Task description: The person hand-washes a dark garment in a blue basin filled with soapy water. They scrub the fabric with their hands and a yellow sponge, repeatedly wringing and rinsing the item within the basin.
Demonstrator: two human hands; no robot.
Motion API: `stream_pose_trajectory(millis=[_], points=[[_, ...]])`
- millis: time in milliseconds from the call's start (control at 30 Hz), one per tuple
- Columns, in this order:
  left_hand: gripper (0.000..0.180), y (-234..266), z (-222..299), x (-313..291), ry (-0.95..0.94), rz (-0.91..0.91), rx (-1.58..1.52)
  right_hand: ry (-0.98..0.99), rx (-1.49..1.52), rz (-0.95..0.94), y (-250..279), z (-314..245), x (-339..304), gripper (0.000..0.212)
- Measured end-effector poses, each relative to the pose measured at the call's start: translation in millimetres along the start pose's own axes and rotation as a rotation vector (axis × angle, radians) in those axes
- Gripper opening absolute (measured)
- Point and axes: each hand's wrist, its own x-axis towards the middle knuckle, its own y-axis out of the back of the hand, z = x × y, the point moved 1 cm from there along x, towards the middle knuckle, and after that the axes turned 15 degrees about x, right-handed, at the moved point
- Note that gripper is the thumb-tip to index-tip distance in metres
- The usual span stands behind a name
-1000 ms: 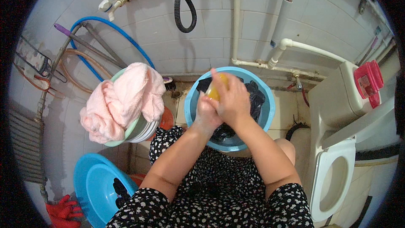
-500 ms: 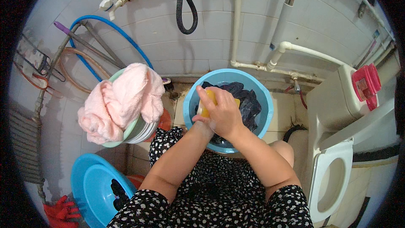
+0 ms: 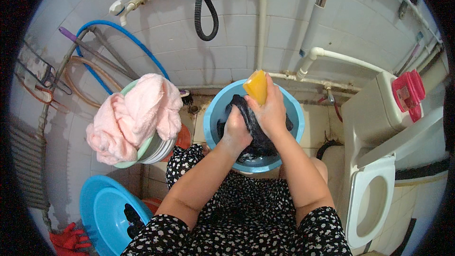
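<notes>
- The right hand (image 3: pixel 272 109) is closed around a yellow bar of soap (image 3: pixel 256 86); the grip is firm, with the fingers wrapped over the lower part of the bar, and the upper part stands out above the hand.
- The left hand (image 3: pixel 235 130) is closed on a dark wet cloth (image 3: pixel 253 128); it holds a bunch of the cloth just beside the right hand, and the two hands touch each other.
- The dark wet cloth is inside a light blue basin (image 3: pixel 294 114), which stands on the floor in front of the person's knees; part of the cloth is lifted up between the hands and the rest lies at the bottom of the basin.
- The bar of soap is above the far rim of the basin, held against the top of the cloth.
- To the left of the basin there is a pale green basin (image 3: pixel 147 149) with a pink towel (image 3: pixel 130 118) heaped over it.
- At the lower left a second blue basin (image 3: pixel 102 211) leans tilted, and something red (image 3: pixel 68 241) lies just beside it.
- On the right there is a white toilet (image 3: pixel 374 199) with the seat down.
- The person wears a black dress with white dots (image 3: pixel 246 218).
</notes>
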Motion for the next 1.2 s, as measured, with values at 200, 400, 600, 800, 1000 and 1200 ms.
stream_pose_trajectory(millis=[200,400,600,800,1000,1200], points=[[0.055,9.9,-10.0,2.0,0.049,-0.039,-0.045,-0.077,0.378,0.107,4.7,19.1,10.1,0.064],[0.053,0.2,-4.0,-1.9,0.082,0.005,-0.096,-0.695,1.333,0.322,65.2,28.8,24.1,0.045],[0.044,5.5,1.9,9.5,0.100,-0.010,-0.103,-0.364,1.674,0.474,163.8,-27.9,65.6,0.038],[0.049,-4.5,7.0,6.5,0.137,-0.019,-0.114,-0.208,1.718,0.548,261.5,-62.0,97.6,0.035],[0.049,-7.1,6.4,4.9,0.168,0.033,-0.071,-0.017,1.866,0.642,313.2,-61.3,111.0,0.032],[0.049,-9.9,6.1,4.2,0.177,0.029,-0.056,0.274,2.148,0.592,377.5,-36.2,140.9,0.038]])
